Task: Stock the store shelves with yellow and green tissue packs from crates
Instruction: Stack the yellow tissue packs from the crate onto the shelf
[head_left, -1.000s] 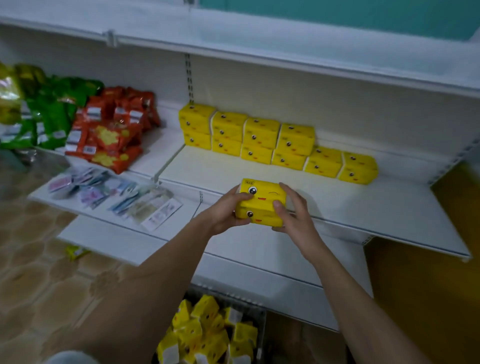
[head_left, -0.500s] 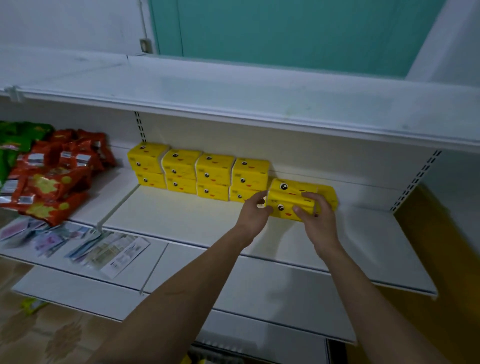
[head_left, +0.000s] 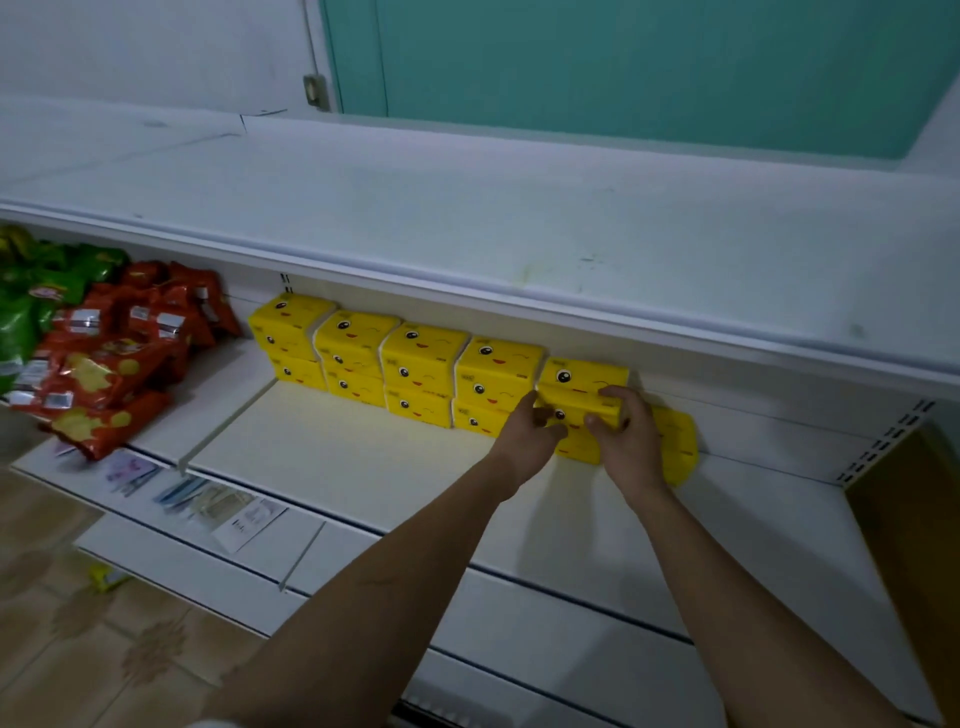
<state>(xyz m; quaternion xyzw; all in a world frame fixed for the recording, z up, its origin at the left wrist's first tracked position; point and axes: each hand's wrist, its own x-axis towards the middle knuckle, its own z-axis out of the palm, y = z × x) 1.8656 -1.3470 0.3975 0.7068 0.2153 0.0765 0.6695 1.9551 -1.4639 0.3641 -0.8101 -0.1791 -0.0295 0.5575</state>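
A yellow tissue pack (head_left: 582, 382) with a cartoon face sits on top of a lower yellow pack (head_left: 574, 447) at the back of the white middle shelf (head_left: 363, 467). My left hand (head_left: 527, 434) grips its left end and my right hand (head_left: 626, 434) grips its right end. Left of it stands a row of stacked yellow packs (head_left: 423, 364), two high. One more single yellow pack (head_left: 678, 444) lies to the right, partly hidden behind my right hand.
Red snack bags (head_left: 119, 343) and green bags (head_left: 31, 296) fill the shelf's left section. Flat sachets (head_left: 208, 501) lie on the lower shelf. A bare white top shelf (head_left: 467, 208) overhangs the row. Tiled floor (head_left: 78, 649) lies at lower left.
Both hands carried the yellow pack up from in front of the shelf to the back row and set it on top of a lower pack. The view tilted upward, and the crate has left it.
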